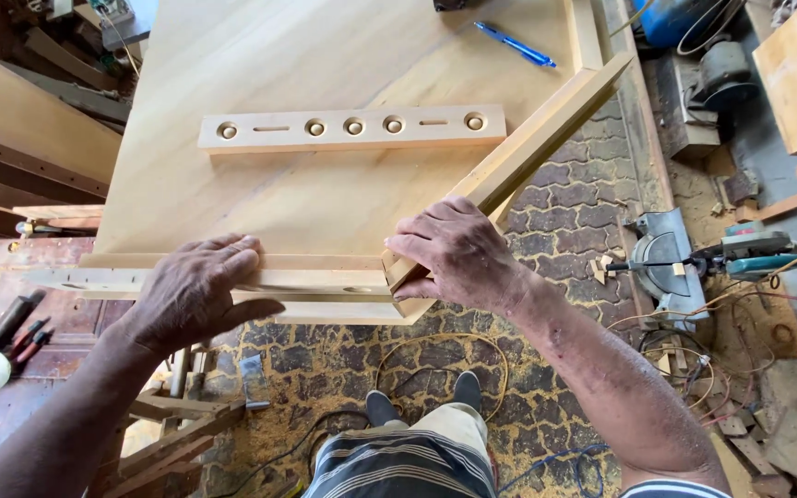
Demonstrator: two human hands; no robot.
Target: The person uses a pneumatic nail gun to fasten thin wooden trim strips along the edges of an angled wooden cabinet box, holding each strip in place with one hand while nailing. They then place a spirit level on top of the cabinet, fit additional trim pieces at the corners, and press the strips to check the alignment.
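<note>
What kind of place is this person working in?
Most likely a carpentry workshop, perhaps partly outdoors. A large wooden panel carries a drilled wood strip, sawdust covers the paved floor, and a mitre saw sits on the ground to the right.

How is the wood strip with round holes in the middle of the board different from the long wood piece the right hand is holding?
The drilled strip lies flat across the board with nothing touching it; the long piece runs slantwise past the board's edge, its near end under the right hand. The drilled strip shows round holes and slots on top; the long piece shows none on its visible faces. The long piece looks longer. Both are pale, light-coloured wood.
</note>
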